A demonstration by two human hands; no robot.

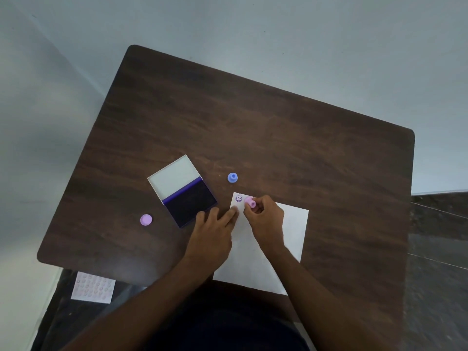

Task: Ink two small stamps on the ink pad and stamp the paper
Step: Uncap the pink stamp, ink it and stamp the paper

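A white sheet of paper (pixel 291 231) lies on the dark wooden table (pixel 253 127). A purple smiley print (pixel 238 198) marks its far left corner. My right hand (pixel 264 219) pinches a small pink stamp (pixel 250 202) just right of that print, on or barely above the paper. My left hand (pixel 215 234) lies flat, its fingertips pressing the paper's left edge. The open ink pad (pixel 190 201), dark purple with a white lid, sits left of the paper. A small blue stamp (pixel 232 177) stands upright beyond the paper.
A round pink cap (pixel 146 219) rests on the table left of the ink pad. A pink sheet printed with rows of circles (pixel 93 287) lies below the table's near left edge. Pale floor surrounds the table; a dark surface shows at right.
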